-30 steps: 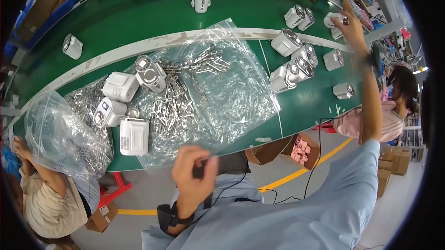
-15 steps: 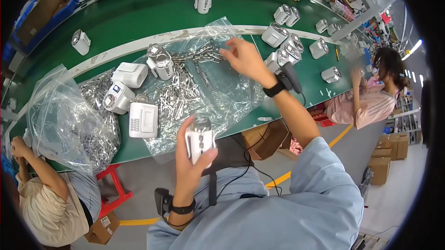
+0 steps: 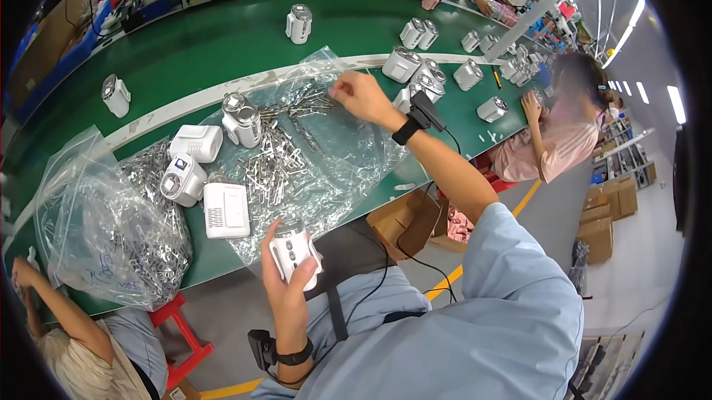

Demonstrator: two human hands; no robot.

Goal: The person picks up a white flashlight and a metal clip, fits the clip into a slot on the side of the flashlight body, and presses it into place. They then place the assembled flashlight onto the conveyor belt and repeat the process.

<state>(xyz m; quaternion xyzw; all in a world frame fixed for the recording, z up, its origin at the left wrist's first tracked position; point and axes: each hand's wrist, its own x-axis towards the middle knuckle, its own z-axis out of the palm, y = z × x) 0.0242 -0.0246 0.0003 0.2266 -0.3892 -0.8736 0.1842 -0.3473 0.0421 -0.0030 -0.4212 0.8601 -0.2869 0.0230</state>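
Note:
My left hand (image 3: 285,292) is wrapped round a white handheld device (image 3: 297,255) with a clear, shiny top, held just off the table's near edge. Small dark round spots line the side facing me. Over the far right end of a heap of small metal clip-like parts (image 3: 274,166), my right hand (image 3: 363,96) has thumb and fingers pinched together. Whether a part is between the fingertips is too small to tell. The heap lies on a flattened clear plastic bag (image 3: 348,166). Left of it are several white devices, among them an upright one (image 3: 241,120) with a silvery top.
A bulging clear bag of metal parts (image 3: 111,229) takes up the left of the green table (image 3: 215,44). More white devices (image 3: 402,64) stand at the right. A co-worker (image 3: 549,133) sits at the right, another person (image 3: 81,341) at the lower left. An open carton (image 3: 404,222) is below the table.
The whole view has shifted, with the table lower and further left in the picture. My right fingers have drawn closer together by the metal parts. My left hand still grips the device.

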